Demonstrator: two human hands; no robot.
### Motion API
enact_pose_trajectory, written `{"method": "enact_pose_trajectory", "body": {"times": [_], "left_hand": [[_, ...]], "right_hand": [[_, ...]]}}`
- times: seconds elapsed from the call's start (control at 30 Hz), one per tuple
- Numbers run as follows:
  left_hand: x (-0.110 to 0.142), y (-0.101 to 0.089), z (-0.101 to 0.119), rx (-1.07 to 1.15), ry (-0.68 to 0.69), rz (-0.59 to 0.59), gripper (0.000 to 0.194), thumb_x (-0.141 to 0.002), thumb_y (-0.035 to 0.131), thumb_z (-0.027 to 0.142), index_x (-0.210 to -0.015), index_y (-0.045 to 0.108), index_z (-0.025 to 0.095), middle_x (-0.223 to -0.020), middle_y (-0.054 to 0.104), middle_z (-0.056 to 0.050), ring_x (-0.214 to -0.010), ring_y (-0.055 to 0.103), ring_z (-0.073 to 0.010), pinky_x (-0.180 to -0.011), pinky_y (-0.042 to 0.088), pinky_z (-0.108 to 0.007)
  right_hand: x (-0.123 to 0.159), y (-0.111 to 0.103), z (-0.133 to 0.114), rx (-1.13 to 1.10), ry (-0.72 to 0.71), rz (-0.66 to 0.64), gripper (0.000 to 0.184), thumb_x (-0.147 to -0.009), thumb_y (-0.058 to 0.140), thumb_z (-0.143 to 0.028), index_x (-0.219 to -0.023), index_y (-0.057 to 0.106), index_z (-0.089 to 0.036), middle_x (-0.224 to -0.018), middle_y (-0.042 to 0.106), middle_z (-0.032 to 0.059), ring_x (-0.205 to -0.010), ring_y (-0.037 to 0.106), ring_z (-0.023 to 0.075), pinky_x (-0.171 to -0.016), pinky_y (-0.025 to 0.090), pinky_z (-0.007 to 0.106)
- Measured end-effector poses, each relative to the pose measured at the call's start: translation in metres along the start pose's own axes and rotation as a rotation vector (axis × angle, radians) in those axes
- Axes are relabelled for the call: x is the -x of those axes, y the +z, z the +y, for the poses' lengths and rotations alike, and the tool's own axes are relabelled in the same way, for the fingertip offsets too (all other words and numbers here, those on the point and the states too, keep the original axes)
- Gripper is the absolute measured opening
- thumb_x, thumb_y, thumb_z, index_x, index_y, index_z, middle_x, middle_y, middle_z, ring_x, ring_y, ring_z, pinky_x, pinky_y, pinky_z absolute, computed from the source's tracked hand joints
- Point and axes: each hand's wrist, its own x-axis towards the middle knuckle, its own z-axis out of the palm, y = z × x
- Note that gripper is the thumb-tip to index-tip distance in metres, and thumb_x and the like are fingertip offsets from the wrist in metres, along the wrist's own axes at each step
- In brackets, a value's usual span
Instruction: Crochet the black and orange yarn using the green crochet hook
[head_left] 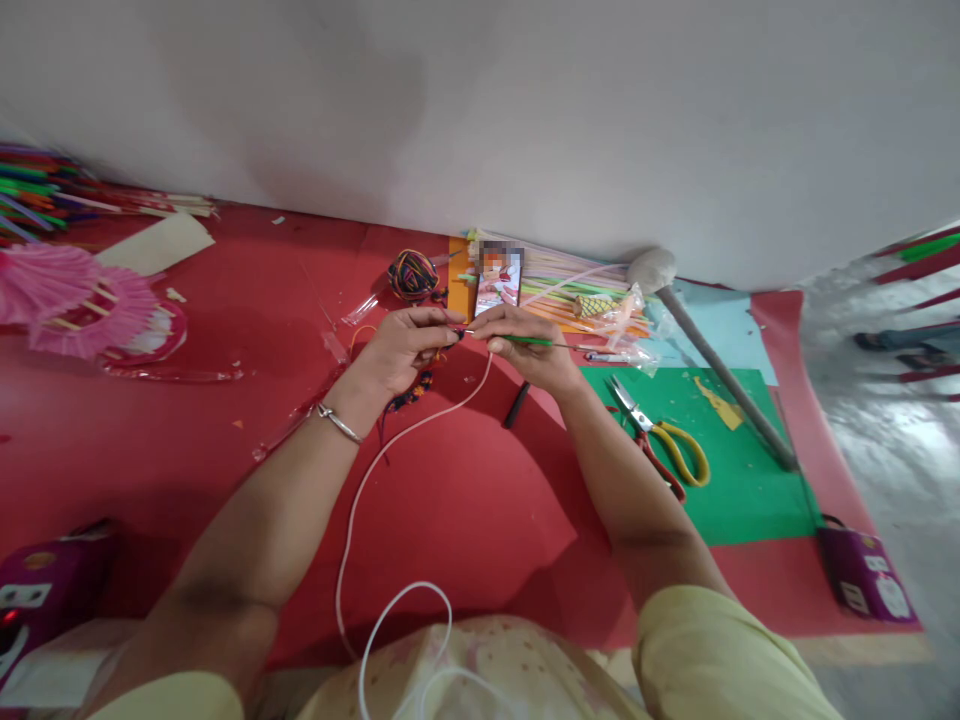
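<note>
Over the red table, my left hand pinches a small dark multicoloured piece of yarn work, which hangs down below the fingers. My right hand is closed around a crochet hook with a green handle, its metal tip pointing left. The hook's tip meets the yarn at my left fingertips; the exact stitch is too small to make out. Behind my left hand lies a ball of multicoloured yarn. A phone with a lit screen stands just beyond my right fingers.
A white cable curves toward my lap. Yellow-handled scissors and red-handled pliers lie on a green sheet. A grey mallet-like tool leans across it. Pink pleated crafts lie left; purple boxes sit at both sides.
</note>
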Motion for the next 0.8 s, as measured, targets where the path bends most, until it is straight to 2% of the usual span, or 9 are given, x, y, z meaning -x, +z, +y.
{"method": "enact_pose_trajectory", "body": {"times": [0.27, 0.43, 0.8], "left_hand": [[0.001, 0.003, 0.003, -0.008, -0.005, 0.039, 0.029, -0.053, 0.089, 0.018, -0.080, 0.081, 0.015, -0.058, 0.060, 0.003, -0.044, 0.035, -0.0022, -0.045, 0.017, -0.022], [0.002, 0.006, 0.007, -0.018, 0.001, 0.072, 0.031, -0.049, 0.088, 0.018, -0.079, 0.080, 0.015, -0.063, 0.065, 0.002, -0.045, 0.036, -0.0018, -0.046, 0.019, -0.023], [0.004, 0.007, 0.010, -0.028, -0.011, 0.101, 0.030, -0.050, 0.086, 0.019, -0.078, 0.079, 0.015, -0.056, 0.061, 0.003, -0.042, 0.035, -0.0031, -0.043, 0.013, -0.024]], "right_hand": [[-0.001, -0.001, 0.000, 0.095, -0.030, 0.011, 0.024, -0.097, 0.072, -0.045, -0.108, 0.083, -0.026, -0.110, 0.078, 0.0087, -0.101, 0.074, 0.0200, -0.091, 0.060, 0.038], [-0.002, 0.001, -0.002, 0.179, -0.095, 0.014, 0.023, -0.098, 0.071, -0.044, -0.109, 0.082, -0.027, -0.111, 0.080, 0.0086, -0.104, 0.075, 0.0204, -0.094, 0.061, 0.039], [-0.003, 0.002, -0.006, 0.156, -0.086, 0.010, 0.020, -0.098, 0.072, -0.040, -0.112, 0.083, -0.029, -0.113, 0.081, 0.0082, -0.109, 0.076, 0.0210, -0.099, 0.060, 0.038]]}}
